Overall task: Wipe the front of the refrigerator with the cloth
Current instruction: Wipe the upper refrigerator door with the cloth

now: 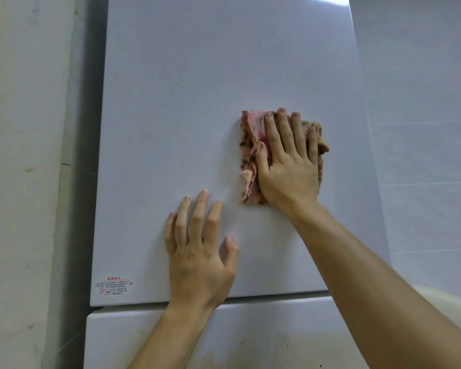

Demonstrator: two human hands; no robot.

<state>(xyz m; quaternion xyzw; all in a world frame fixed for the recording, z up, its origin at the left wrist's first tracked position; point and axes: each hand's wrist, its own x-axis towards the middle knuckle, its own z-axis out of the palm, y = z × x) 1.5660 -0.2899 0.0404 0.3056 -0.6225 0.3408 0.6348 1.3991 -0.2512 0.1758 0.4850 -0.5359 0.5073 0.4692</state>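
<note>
Pressing the cloth (252, 134) against the fridge door (197, 75) right of centre, the right hand (288, 166) lies flat over it, fingers straight; the cloth's long axis runs up and down, with most of the door above and left. The left hand (200, 251), lower left of the cloth, rests spread on the door, holding nothing. The sticker (114, 285) at lower left has red print too small to read.

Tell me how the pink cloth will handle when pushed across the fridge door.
The cloth looks floppy: it lies bunched in folds under the right hand. Its terry pile should probably drag rather than slip on the glossy door. Released, it would likely drop.
</note>
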